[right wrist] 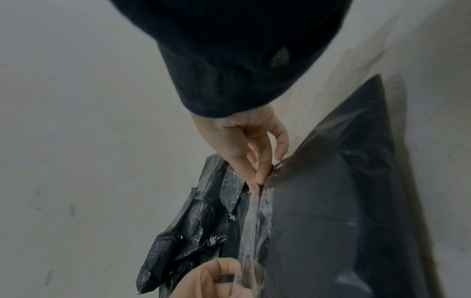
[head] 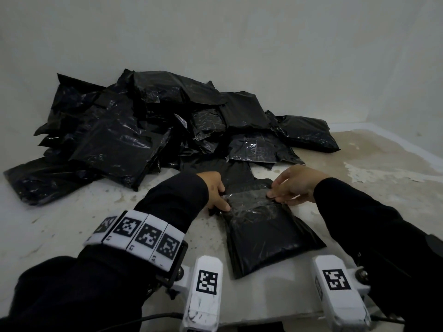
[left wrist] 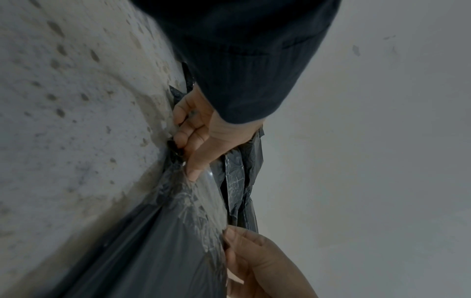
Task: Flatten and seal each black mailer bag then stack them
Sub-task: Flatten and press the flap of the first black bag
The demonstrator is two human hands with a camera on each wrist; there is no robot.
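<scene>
A black mailer bag [head: 268, 233] of smooth, faintly glossy plastic lies flat near the desk's [head: 72, 226] front edge, rectangular, its far end crinkled under a clear shiny strip [head: 247, 196]. The left hand [head: 217, 191] has its grip closed on the bag's far left corner, fingers curled onto the film. The right hand [head: 296, 184] pinches the far right corner between thumb and fingertips. Behind, toward the desk's back edge, a loose heap of mailer bags [head: 143, 130] lies wrinkled and glinting, bags overlapping at angles. The desk top is pale, rough and pitted, with peeling patches near its right edge.
</scene>
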